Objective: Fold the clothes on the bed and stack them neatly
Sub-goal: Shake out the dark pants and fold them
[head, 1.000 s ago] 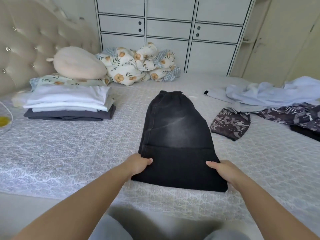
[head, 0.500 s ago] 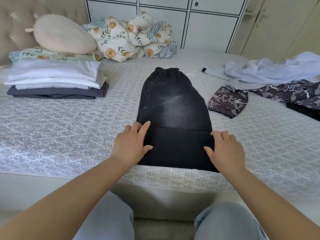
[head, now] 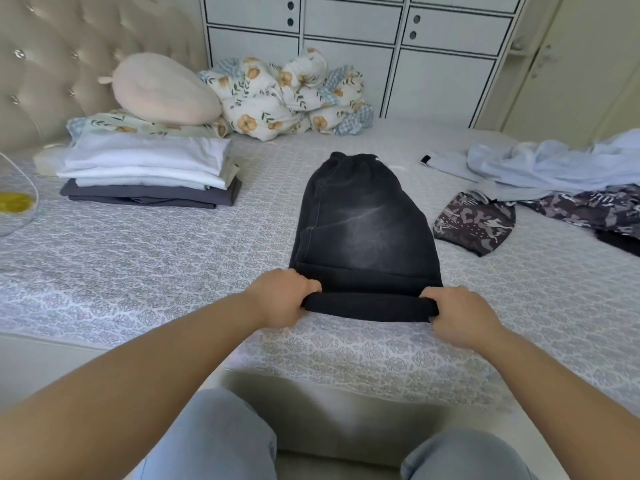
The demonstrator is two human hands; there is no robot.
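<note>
now both hands, left, right, gripping black jeans' near fold

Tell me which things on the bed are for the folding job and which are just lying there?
For the job: black jeans, both hands gripping them, folded stack, blue shirt, patterned clothes.
Just lying there: round pillow, flowery quilt.

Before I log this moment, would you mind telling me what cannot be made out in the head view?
- Fingertips of the left hand and right hand: curled under the near fold of the black denim garment.
- Garment type: folded, so shorts or trousers is unclear.
- Folded stack: item count uncertain, layers overlap.
- Unfolded clothes: cut off by the right edge.
- Yellow object: cut off by the left edge.
</note>
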